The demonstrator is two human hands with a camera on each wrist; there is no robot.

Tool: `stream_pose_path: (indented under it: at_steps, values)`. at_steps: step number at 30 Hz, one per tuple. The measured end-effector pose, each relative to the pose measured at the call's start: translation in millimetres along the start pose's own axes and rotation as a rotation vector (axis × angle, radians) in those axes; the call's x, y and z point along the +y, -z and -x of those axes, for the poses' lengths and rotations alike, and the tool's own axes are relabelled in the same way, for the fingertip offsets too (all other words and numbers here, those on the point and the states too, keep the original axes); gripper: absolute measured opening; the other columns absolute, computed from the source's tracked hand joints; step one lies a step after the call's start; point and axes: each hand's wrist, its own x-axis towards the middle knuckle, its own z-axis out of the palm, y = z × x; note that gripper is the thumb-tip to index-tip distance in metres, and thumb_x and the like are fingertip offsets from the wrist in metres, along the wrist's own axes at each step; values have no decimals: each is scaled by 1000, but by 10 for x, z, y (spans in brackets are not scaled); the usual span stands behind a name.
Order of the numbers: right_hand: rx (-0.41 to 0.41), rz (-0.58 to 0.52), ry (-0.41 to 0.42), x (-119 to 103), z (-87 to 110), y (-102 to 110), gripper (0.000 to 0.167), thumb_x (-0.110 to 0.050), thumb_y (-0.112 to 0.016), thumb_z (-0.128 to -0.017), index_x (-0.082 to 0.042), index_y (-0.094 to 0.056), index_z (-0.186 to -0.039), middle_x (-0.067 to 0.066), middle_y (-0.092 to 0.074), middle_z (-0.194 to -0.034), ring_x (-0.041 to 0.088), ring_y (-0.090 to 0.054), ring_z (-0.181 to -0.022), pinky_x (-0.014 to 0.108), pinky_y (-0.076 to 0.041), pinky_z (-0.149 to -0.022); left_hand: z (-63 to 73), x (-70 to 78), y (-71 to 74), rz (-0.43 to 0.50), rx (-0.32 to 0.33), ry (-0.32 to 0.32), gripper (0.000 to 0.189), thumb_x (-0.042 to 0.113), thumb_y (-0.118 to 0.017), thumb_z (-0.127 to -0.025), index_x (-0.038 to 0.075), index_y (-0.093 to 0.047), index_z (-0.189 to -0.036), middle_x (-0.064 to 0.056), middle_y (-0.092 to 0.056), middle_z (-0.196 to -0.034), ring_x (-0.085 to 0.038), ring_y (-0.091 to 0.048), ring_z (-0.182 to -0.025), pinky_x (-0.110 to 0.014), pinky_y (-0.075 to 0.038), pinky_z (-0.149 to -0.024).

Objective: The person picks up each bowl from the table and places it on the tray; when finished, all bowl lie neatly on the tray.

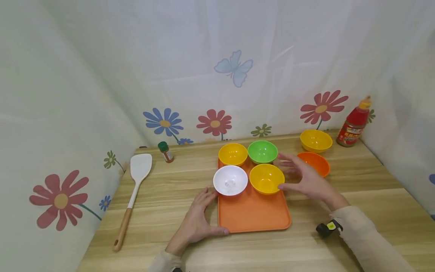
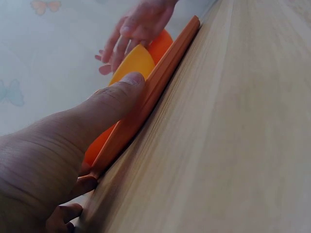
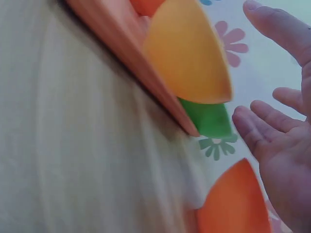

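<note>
Sitting by the right edge of the rectangular orange plastic tray (image 1: 255, 217), the round yellow plastic bowl (image 1: 266, 179) is lying just left of the nearer right hand (image 1: 308, 183), while the left hand (image 1: 197, 222) is touching the near-left corner, both spread, gripping nothing.

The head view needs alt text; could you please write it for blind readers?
Left hand and right hand flank an orange tray holding a white bowl, a green bowl and two yellow bowls. Two more bowls and a bottle stand right; a spatula lies left.
</note>
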Motion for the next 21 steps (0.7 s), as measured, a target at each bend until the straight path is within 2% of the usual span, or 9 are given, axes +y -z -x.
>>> stream_pose_path:
  at_steps: [2,4,6,8,15,16,21]
  values:
    - [26,-8,41,-34,14,51,100,-22,-96,-90,-16,-38,-172,17,-49,-169,44,-58,-146,54,-54,-118,4,-2,-5,1,2,-4,127,72,-102,-60,21,-55,-166,-13,-44,-175,-42,-25,-168,-72,-24,-133]
    - [58,-21,77,-80,29,106,98,-16,-96,-90,-16,-41,-170,15,-50,-169,42,-57,-146,39,-56,-117,4,-2,-7,2,4,-8,127,72,-102,-60,22,-55,-166,-12,-44,-175,-42,-25,-169,-72,-24,-133]
    - [98,-30,103,-129,45,168,95,-10,-95,-90,-17,-43,-169,12,-52,-167,38,-58,-146,26,-55,-114,3,-3,-9,3,7,-11,127,72,-102,-60,22,-54,-166,-11,-45,-175,-41,-25,-169,-72,-25,-132]
    - [138,-33,118,-174,58,233,94,-6,-94,-90,-18,-45,-168,8,-53,-166,32,-58,-145,17,-52,-112,-2,-5,-5,3,5,-11,127,72,-103,-60,22,-54,-166,-11,-45,-175,-40,-24,-169,-71,-24,-133]
    - [233,-21,185,-214,126,475,91,6,-89,-90,-6,-43,-168,1,-53,-164,3,-54,-141,12,-48,-111,3,-4,-2,4,7,-10,127,71,-103,-60,20,-56,-165,-14,-44,-175,-43,-24,-169,-71,-23,-133]
    - [248,-9,177,-208,139,509,92,5,-89,-90,-8,-43,-169,0,-54,-164,2,-53,-141,10,-46,-111,4,-5,-3,5,7,-11,127,71,-103,-59,20,-56,-165,-15,-44,-175,-43,-24,-169,-72,-23,-133]
    - [325,72,89,-161,222,663,99,-3,-92,-90,-17,-39,-173,16,-49,-169,3,-46,-145,3,-37,-109,-1,-5,-9,4,8,-13,126,71,-103,-60,20,-55,-165,-16,-43,-175,-44,-25,-168,-72,-23,-133]
